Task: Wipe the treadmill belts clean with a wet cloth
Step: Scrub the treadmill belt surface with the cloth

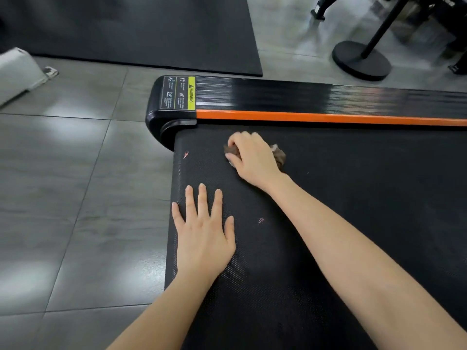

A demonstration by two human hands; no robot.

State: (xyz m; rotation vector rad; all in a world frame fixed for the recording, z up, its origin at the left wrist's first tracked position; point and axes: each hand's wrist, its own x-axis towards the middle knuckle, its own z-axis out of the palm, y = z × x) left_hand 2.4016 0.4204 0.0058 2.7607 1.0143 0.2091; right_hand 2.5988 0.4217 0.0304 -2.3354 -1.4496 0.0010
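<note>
the step in hand seems to be the wiping of the black, finely dotted treadmill belt (353, 210) near its rounded end. to do it well, the person should probably press the small crumpled brown cloth (279, 157) firmly on the belt and draw it in long, overlapping strokes across the whole width, up to the orange strip (328, 117) of the side rail and out to the end edge, so that no band is missed. the cloth is bunched into a ball, so opening it a little would likely cover more belt in each stroke.

the right hand (252, 157) grips the cloth with curled fingers and holds it down on the belt, close to the orange strip. only two brown parts of the cloth show, one by the fingertips and one behind the hand. the left hand (204, 238) lies open, fingers straight and spread, palm flat on the belt near its left edge. it is nearer to the person than the cloth and apart from it, probably as a support.
</note>
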